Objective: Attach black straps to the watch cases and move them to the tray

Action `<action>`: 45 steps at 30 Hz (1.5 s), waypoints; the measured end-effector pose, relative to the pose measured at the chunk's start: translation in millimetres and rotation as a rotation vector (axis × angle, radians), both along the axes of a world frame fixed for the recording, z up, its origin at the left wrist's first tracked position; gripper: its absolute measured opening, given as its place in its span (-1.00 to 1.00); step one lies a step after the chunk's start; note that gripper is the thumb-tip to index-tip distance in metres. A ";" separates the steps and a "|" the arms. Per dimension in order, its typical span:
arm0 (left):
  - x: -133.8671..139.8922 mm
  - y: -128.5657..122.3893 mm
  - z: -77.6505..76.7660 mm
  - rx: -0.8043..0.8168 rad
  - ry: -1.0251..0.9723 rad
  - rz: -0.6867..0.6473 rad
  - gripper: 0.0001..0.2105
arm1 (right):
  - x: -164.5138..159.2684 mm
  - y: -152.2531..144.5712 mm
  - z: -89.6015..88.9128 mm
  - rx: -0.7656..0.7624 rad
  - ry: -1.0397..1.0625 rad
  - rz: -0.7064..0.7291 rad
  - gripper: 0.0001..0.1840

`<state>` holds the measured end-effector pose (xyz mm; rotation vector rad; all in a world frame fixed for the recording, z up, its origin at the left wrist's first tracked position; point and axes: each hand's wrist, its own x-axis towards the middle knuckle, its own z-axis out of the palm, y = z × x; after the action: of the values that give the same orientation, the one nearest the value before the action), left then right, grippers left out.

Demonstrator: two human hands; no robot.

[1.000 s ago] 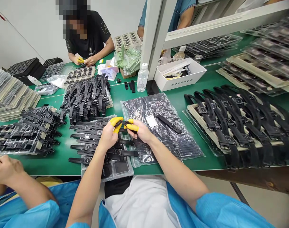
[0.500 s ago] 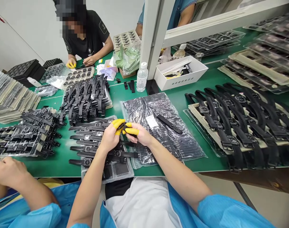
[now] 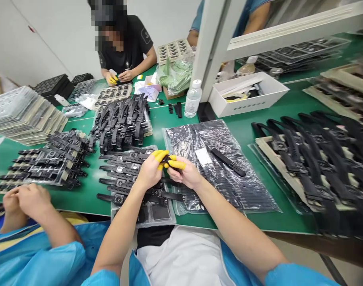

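Left hand (image 3: 150,171) and right hand (image 3: 187,174) pinch a black part (image 3: 166,160) together
Strapped watches (image 3: 120,183) lie left of the hands, a loose strap (image 3: 228,162) to their right.

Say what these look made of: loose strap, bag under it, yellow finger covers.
Loose strap: probably silicone or rubber, judging by its black, dull, even surface.
Bag: clear plastic film, glossy; see-through, with bright highlights along its creases.
Yellow finger covers: likely latex or similar rubber, matte; they fit snugly, though fabric can't be ruled out.
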<state>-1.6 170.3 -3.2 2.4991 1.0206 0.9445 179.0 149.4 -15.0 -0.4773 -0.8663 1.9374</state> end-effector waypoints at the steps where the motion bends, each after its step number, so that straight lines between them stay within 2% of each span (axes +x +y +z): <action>1: 0.7 -1.0 -0.1 -0.007 0.011 0.001 -0.53 | 0.4 -0.4 -0.9 -0.024 0.007 -0.006 -0.66; 8: 0.1 -10.3 11.6 -0.111 0.071 -0.036 -0.56 | 2.3 0.0 -6.3 -0.106 -0.015 -0.015 -0.66; 16: 0.6 -9.7 12.7 -0.050 0.326 0.046 -0.60 | 4.6 2.7 -10.6 -0.184 -0.112 0.039 -0.62; 23: 1.7 -14.2 21.3 -0.050 0.463 0.047 -0.68 | 6.2 2.2 -8.5 -0.162 -0.177 0.075 -0.53; 32: -4.2 -12.5 13.4 -0.122 0.318 0.021 -0.66 | 5.1 -1.2 -8.8 -0.081 -0.248 0.060 -0.52; 36: -3.3 -12.9 12.7 -0.109 0.318 0.036 -0.65 | 5.3 0.9 -11.4 -0.114 -0.215 0.058 -0.54; 40: -3.6 -14.2 13.4 -0.087 0.370 0.048 -0.64 | 8.0 4.7 -12.1 -0.179 -0.150 0.121 -0.53; 45: -6.9 -11.8 11.4 -0.129 0.254 0.000 -0.65 | 8.4 4.3 -11.4 -0.153 -0.146 0.128 -0.55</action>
<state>-8.5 158.5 8.2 2.5533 1.1160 0.5502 187.4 153.7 -26.4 -0.6755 -0.8626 2.1162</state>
